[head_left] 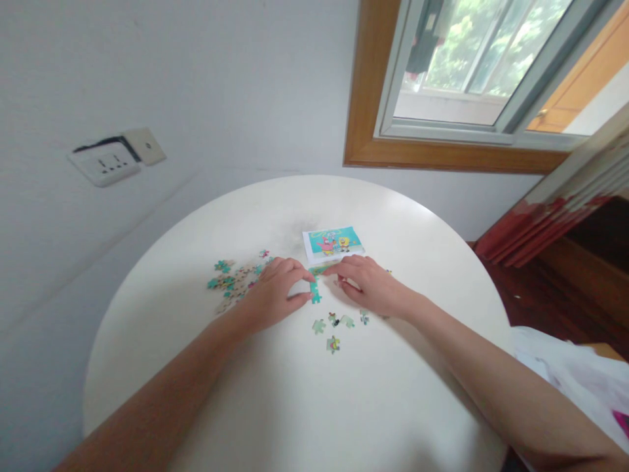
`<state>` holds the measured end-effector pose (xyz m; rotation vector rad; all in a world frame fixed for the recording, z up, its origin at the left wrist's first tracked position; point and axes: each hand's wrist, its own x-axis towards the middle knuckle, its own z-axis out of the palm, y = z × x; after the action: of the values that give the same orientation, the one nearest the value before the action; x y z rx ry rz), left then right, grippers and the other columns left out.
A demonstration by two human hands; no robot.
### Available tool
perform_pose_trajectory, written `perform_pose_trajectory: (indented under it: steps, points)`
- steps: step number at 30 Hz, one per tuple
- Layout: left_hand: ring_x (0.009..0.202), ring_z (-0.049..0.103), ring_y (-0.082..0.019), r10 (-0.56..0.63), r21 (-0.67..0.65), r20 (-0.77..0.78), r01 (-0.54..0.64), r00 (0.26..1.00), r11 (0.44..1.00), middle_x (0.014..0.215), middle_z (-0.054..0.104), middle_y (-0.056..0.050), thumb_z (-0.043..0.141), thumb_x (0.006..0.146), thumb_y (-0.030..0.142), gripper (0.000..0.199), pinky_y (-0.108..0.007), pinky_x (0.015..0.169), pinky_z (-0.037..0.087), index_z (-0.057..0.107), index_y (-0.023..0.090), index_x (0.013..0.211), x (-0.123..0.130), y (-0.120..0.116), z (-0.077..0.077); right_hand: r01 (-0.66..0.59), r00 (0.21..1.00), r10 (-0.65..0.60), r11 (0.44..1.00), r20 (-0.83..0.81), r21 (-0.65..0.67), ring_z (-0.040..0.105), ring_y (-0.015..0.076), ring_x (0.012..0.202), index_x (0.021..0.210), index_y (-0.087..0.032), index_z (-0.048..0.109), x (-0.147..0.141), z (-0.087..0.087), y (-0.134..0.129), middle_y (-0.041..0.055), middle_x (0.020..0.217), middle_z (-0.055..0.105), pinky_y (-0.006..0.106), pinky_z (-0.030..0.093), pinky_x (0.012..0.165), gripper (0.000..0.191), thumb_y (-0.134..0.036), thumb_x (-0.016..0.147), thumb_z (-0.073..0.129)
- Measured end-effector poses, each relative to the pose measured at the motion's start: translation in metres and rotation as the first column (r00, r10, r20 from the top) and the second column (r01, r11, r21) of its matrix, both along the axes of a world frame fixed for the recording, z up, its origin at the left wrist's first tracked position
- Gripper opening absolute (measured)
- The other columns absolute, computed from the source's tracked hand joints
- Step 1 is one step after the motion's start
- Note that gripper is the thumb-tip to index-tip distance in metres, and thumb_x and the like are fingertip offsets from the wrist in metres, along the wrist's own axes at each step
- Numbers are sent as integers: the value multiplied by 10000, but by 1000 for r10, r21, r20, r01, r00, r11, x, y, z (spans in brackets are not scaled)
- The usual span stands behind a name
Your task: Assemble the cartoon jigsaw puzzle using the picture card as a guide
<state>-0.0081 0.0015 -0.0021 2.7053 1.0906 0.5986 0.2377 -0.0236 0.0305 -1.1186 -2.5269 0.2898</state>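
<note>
A short L-shaped strip of joined jigsaw puzzle pieces (315, 292), mostly turquoise, lies on the white round table (295, 406). My left hand (282, 288) is at the strip's left side, with thumb and index fingertips apart and touching its edge. From the right, my right hand (368, 282) stretches its index finger onto the strip's top end; its other fingers are bent, and no piece shows in them. Just beyond the hands is a reference picture (334, 242) with cartoon figures on turquoise. Part of the strip's top is hidden by the right fingers.
A heap of loose puzzle pieces (228, 282) spreads left of my left hand, partly covered by it. Several loose pieces (333, 344) lie nearer me, below the strip. A wall with a socket (108, 162) and a window (452, 72) stand behind the table. White plastic (565, 367) is at right.
</note>
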Motion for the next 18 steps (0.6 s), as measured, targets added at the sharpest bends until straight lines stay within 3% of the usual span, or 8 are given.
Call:
perform_pose_trajectory:
  steps: [5, 8, 14, 18]
  points:
    - [1038, 474, -228, 7, -32, -6, -8, 1000, 999, 1061, 574, -41, 607, 846, 297, 221, -373, 946, 375, 628, 219, 1051, 1, -1, 1, 10, 996, -6, 999, -88, 36, 597, 197, 969, 1110, -199, 654, 27, 31, 0, 83, 1023, 675, 348, 454, 868, 270, -144, 924, 465]
    - [1045, 474, -228, 12, -38, -2, -12, 1000, 999, 1064, 576, -41, 603, 844, 284, 214, -370, 951, 372, 630, 218, 1046, 1, -2, 2, -48, 998, 49, 999, -50, 8, 605, 190, 930, 1099, -202, 666, 37, 38, -5, 73, 977, 679, 344, 470, 843, 273, -127, 906, 487]
    - [1035, 483, -229, 18, -47, 5, -18, 1000, 999, 1055, 575, -42, 597, 840, 278, 212, -370, 947, 374, 630, 219, 1041, 2, -3, 4, -189, 982, 189, 979, -15, -73, 605, 178, 879, 1027, -189, 708, 37, 19, -13, 74, 918, 668, 315, 483, 798, 279, -72, 864, 514]
    - [1035, 483, -231, 15, -51, 12, -15, 1000, 999, 1059, 573, -40, 595, 843, 293, 216, -375, 949, 369, 626, 227, 1046, 2, -2, 2, -172, 984, 168, 983, -66, -60, 598, 185, 910, 1069, -186, 699, 42, 11, -11, 90, 953, 667, 320, 493, 805, 311, -63, 862, 503]
